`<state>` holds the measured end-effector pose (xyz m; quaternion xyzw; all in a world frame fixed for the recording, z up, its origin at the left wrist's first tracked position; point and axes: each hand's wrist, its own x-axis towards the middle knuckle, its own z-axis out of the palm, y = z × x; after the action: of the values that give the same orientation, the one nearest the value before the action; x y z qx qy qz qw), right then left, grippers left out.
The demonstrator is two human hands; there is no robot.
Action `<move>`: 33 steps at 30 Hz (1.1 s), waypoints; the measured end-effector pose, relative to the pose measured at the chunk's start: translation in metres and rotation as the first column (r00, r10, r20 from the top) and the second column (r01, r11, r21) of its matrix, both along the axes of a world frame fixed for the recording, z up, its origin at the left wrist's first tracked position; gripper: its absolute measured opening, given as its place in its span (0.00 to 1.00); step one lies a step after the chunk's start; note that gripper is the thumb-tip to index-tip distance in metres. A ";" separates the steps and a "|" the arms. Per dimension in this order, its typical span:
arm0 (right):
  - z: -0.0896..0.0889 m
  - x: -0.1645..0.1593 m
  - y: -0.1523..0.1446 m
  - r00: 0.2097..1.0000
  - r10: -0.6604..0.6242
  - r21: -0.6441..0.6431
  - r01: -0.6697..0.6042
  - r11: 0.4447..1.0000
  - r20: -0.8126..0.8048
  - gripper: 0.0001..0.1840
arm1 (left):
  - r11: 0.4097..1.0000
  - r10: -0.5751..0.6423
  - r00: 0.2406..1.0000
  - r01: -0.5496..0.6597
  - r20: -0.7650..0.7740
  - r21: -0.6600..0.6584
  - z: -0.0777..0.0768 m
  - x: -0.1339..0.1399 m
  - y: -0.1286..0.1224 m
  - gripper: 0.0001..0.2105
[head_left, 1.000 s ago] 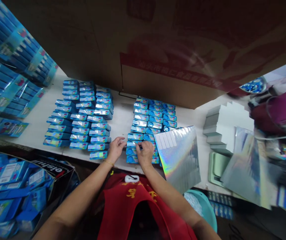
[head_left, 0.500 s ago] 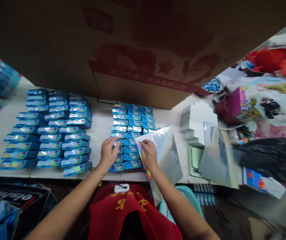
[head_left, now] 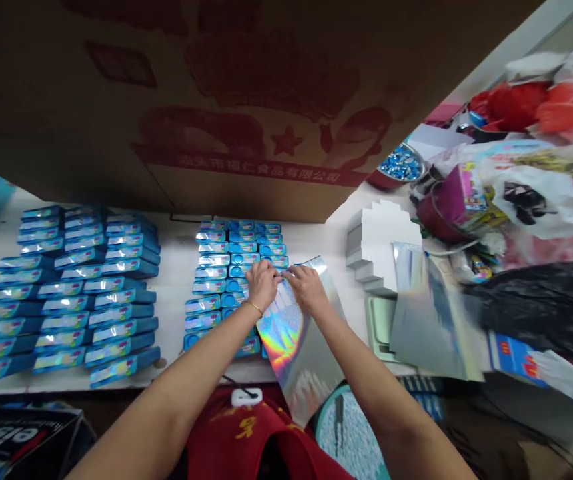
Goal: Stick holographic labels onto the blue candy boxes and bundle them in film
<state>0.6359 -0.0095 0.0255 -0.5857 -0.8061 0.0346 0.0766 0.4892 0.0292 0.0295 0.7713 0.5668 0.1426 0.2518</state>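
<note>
Head view of a worktable (head_left: 173,267), both bare hands meeting at the far end of a silver sheet (head_left: 316,363), which serves as landmark for every place given. As I watch from nearby, the sheet lies flat-looking on the table, its long axis running from the fingertips back toward the person's red apron (head_left: 211,443) and slanting rightward at the near end; a rainbow sheen marks its left part. The left hand (head_left: 263,285) comes in from the sheet's left, its wrist above the middle blue boxes (head_left: 213,272). The right hand (head_left: 309,288) is the nearer of the two, lying over the sheet's far portion, so that most of the length extends behind both hands, toward the body. Fingers of both hands are bent, tips close together near the far-left corner; whether they pinch that corner, a small piece upon it, or nothing, I cannot tell at this scale. Left of the sheet, beyond the middle boxes, stand further rows of blue packs (head_left: 121,329). Right of it are white cards (head_left: 381,233), a pale green tray (head_left: 377,330) and more silver sheets (head_left: 426,320). Beyond its far end rises a large carton (head_left: 236,190).
</note>
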 end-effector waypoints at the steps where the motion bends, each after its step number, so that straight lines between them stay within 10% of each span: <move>1: -0.001 0.001 -0.003 0.999 0.047 0.013 -0.047 0.999 0.026 0.18 | 1.000 -0.004 1.000 0.004 0.004 -0.002 0.000 0.000 0.000 0.07; 20: 0.000 -0.008 -0.011 0.988 0.121 -0.026 -0.119 0.993 0.096 0.14 | 0.993 -0.072 0.996 0.068 0.045 0.093 -0.009 -0.008 -0.001 0.10; 26: 0.069 -0.009 -0.041 0.987 -0.040 -0.001 0.040 0.999 -0.156 0.08 | 0.996 -0.064 0.996 0.060 0.064 0.061 -0.008 -0.007 0.000 0.09; 30: 0.125 -0.012 -0.065 0.809 -0.288 -0.220 0.201 0.955 -0.512 0.06 | 1.000 -0.019 0.971 0.022 0.237 -0.012 0.010 -0.016 -0.003 0.09; 33: 0.135 -0.022 -0.071 0.521 -0.530 -0.512 0.193 0.837 -0.669 0.06 | 0.978 0.085 0.824 0.040 0.561 -0.206 0.038 -0.040 -0.026 0.16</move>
<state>0.6143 -0.0801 0.1603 -0.6690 -0.5210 0.4254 0.3161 0.4496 0.0030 0.0680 0.6566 0.4874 0.3077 0.4864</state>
